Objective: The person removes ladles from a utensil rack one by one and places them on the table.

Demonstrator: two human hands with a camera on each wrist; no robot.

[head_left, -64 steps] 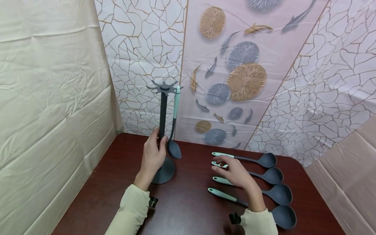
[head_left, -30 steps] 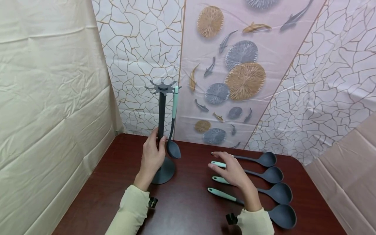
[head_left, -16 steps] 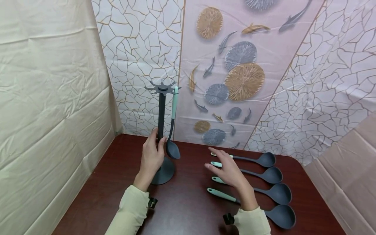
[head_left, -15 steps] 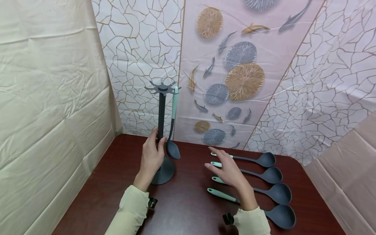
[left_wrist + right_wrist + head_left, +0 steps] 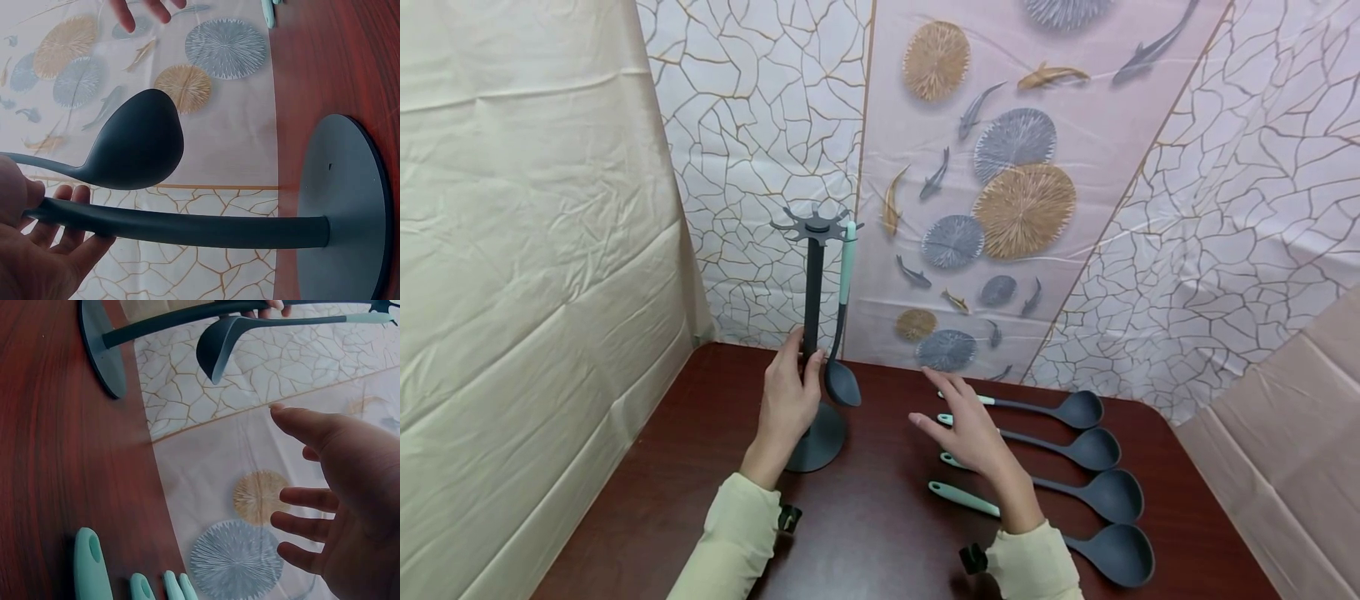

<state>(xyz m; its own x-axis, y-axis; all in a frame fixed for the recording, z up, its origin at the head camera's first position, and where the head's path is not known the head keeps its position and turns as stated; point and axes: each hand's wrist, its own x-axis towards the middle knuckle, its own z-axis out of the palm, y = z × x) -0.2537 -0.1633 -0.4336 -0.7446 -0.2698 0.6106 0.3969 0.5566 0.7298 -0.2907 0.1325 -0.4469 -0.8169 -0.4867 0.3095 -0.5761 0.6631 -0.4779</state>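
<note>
My left hand (image 5: 786,404) grips the pole of a dark utensil stand (image 5: 813,292), thumb on one side and fingers on the other. The stand is upright, with a round base and a ring of hooks on top. One ladle (image 5: 842,383) with a mint-green handle hangs from the hooks on the right side, its bowl beside my left thumb. In the left wrist view this hanging ladle (image 5: 140,147) shows close to the pole. My right hand (image 5: 973,437), fingers spread and holding nothing, is above the handle ends of several ladles (image 5: 1094,450) on the table.
Those ladles lie in a row on the right of the dark red table (image 5: 865,533), bowls to the right and mint handles to the left. Patterned cloth (image 5: 760,167) hangs behind the table, and plain beige cloth (image 5: 550,250) covers the left side.
My right hand has drifted left across the ladle handles and its fingers have straightened. The left hand stays on the pole; the hanging ladle and the row of ladles look the same.
</note>
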